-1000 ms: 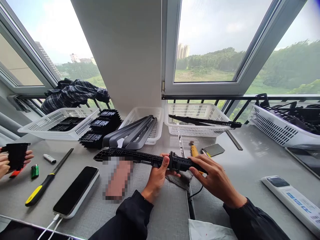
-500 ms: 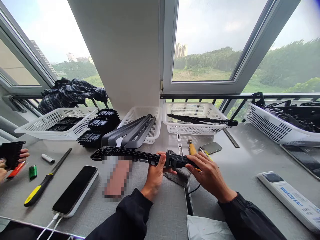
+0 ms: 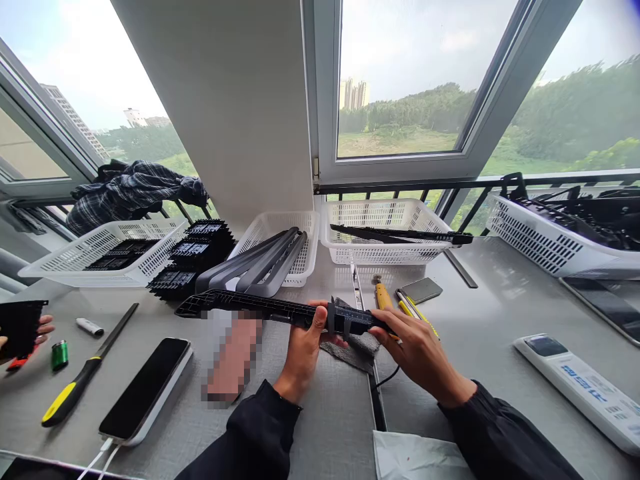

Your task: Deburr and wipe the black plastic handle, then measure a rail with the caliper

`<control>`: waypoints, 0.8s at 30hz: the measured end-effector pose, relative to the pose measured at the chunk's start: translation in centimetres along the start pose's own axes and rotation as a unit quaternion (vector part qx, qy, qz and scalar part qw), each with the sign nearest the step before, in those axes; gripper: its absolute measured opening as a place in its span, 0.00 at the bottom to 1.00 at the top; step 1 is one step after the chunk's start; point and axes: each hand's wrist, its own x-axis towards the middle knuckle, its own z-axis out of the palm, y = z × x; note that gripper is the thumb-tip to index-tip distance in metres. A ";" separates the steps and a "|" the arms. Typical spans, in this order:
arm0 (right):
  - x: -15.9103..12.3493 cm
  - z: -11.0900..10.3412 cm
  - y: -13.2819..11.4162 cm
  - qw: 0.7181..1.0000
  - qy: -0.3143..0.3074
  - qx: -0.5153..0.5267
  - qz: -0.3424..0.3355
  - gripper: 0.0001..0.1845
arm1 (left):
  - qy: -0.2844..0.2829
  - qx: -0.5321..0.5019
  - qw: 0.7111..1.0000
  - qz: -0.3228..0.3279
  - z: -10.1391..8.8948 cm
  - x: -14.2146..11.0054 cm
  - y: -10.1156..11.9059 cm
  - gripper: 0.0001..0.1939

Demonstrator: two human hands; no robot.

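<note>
My left hand [image 3: 301, 353] is closed round a long black plastic trim strip [image 3: 250, 304], thumb on top. The strip reaches left, its broad curved end over the table. My right hand [image 3: 420, 350] grips the right end of what looks like a black caliper [image 3: 356, 320] with a marked scale. Its jaws stand up beside my left thumb, against the strip's right end; my fingers hide part of the contact. Below both hands lies a grey cloth [image 3: 357, 352]. Just beyond my right hand are a yellow-handled tool [image 3: 383, 296] and a yellow cutter [image 3: 411, 307].
White baskets [image 3: 373, 256] stand along the back, with grey trims [image 3: 273, 277] and stacked black parts [image 3: 187, 257]. At left lie a file [image 3: 75, 390], a phone [image 3: 145, 387] and a green battery-like cylinder [image 3: 59, 355]. Another person's hand [image 3: 45, 328] holds a black part. A white device [image 3: 575, 387] lies right.
The view has shifted slightly. My hands keep their hold on the strip and caliper with hardly any movement. At far left, the other person's black part has shifted a little.
</note>
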 end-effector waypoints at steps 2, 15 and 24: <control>0.2 -0.5 0.1 1.000 0.009 0.000 0.002 0.17 | -0.008 -0.002 1.000 0.012 -0.1 0.0 0.6 0.31; -0.3 -2.1 3.4 0.995 0.061 0.005 0.080 0.16 | 0.114 -0.018 0.989 0.096 -2.1 1.9 2.9 0.26; -0.5 -3.0 5.0 0.978 0.125 -0.086 0.145 0.22 | 0.032 0.008 0.999 0.002 -1.7 1.5 1.6 0.29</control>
